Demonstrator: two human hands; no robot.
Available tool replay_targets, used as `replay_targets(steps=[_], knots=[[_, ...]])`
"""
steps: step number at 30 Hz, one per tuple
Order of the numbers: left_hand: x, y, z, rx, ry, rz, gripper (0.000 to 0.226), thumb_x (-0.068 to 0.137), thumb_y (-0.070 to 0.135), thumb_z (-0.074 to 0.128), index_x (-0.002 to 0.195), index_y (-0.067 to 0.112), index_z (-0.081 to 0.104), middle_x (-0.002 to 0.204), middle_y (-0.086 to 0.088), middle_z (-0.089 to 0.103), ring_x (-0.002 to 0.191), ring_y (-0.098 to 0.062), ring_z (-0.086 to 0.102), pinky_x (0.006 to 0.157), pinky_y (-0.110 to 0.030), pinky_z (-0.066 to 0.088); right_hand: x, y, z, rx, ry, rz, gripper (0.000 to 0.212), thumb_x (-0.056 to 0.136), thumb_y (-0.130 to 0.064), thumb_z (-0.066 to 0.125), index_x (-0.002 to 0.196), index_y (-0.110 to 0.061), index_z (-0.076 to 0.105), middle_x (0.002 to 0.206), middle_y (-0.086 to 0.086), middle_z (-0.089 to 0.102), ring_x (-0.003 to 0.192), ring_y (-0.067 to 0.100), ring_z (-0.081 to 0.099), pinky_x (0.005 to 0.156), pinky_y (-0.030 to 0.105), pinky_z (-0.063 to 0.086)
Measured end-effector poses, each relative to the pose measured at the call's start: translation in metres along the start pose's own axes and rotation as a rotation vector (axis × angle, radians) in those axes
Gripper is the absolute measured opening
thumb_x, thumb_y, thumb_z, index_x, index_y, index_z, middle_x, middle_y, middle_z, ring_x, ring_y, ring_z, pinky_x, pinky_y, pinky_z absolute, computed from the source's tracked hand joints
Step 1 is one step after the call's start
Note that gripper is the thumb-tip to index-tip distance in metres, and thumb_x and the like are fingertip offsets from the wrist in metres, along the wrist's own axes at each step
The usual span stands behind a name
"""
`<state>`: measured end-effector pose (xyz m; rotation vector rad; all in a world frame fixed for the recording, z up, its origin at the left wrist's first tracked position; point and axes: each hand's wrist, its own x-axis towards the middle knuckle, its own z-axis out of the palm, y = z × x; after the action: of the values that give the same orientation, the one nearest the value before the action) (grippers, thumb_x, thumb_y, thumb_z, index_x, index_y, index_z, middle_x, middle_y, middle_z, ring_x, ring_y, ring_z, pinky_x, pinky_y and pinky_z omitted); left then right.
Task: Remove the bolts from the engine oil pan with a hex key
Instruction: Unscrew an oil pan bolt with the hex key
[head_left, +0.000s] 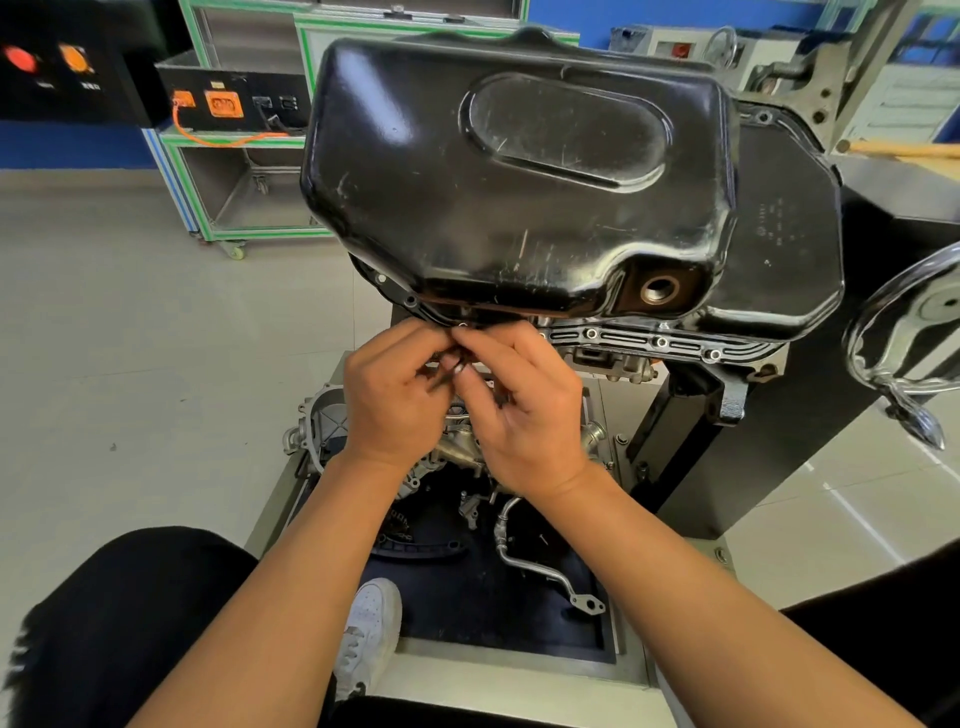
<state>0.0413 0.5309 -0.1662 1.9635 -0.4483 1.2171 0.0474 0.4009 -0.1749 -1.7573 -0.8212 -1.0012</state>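
The black engine oil pan (519, 171) sits upturned on the engine stand, filling the upper middle of the view. Three bolts (661, 342) show along its near flange to the right. My left hand (395, 400) and my right hand (524, 410) meet just below the flange's front edge, fingers curled around a small dark tool, probably the hex key (457, 366), which is mostly hidden. The fingertips touch at a bolt hole (462, 326) on the flange.
A chrome hand wheel (904, 343) of the stand juts out at the right. Below the hands, loose engine parts and a metal pipe (540, 566) lie on a dark tray. A green-framed cart (228, 171) stands at back left. My white shoe (371, 634) rests at the tray's edge.
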Motion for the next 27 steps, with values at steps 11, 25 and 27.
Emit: replay_targets(steps=[11, 25, 27], knots=[[-0.0034, 0.0004, 0.0005, 0.000, 0.007, -0.006, 0.014, 0.085, 0.001, 0.061, 0.089, -0.001, 0.075, 0.075, 0.008, 0.060, 0.065, 0.006, 0.049, 0.066, -0.004, 0.035, 0.0015, -0.0009, 0.0021, 0.024, 0.041, -0.019, 0.018, 0.088, 0.010, 0.067, 0.105, 0.009, 0.071, 0.097, 0.018, 0.069, 0.095, 0.014, 0.063, 0.089, 0.020, 0.050], [-0.0043, -0.0015, 0.0055, -0.025, 0.057, -0.052, 0.013, 0.083, 0.005, 0.062, 0.090, 0.001, 0.071, 0.078, 0.007, 0.064, 0.071, 0.011, 0.054, 0.069, -0.003, 0.040, 0.0045, -0.0060, 0.0012, 0.053, 0.034, 0.051, 0.017, 0.081, 0.013, 0.074, 0.098, 0.008, 0.075, 0.086, 0.015, 0.068, 0.084, 0.010, 0.061, 0.079, 0.015, 0.049], [-0.0056, -0.0022, 0.0055, -0.006, 0.013, -0.010, 0.020, 0.087, 0.002, 0.061, 0.103, 0.001, 0.073, 0.095, 0.003, 0.069, 0.083, 0.003, 0.061, 0.079, -0.008, 0.047, 0.0035, -0.0045, -0.0002, 0.054, 0.000, 0.024, 0.020, 0.085, 0.013, 0.069, 0.104, 0.009, 0.073, 0.091, 0.018, 0.067, 0.087, 0.017, 0.063, 0.080, 0.023, 0.053]])
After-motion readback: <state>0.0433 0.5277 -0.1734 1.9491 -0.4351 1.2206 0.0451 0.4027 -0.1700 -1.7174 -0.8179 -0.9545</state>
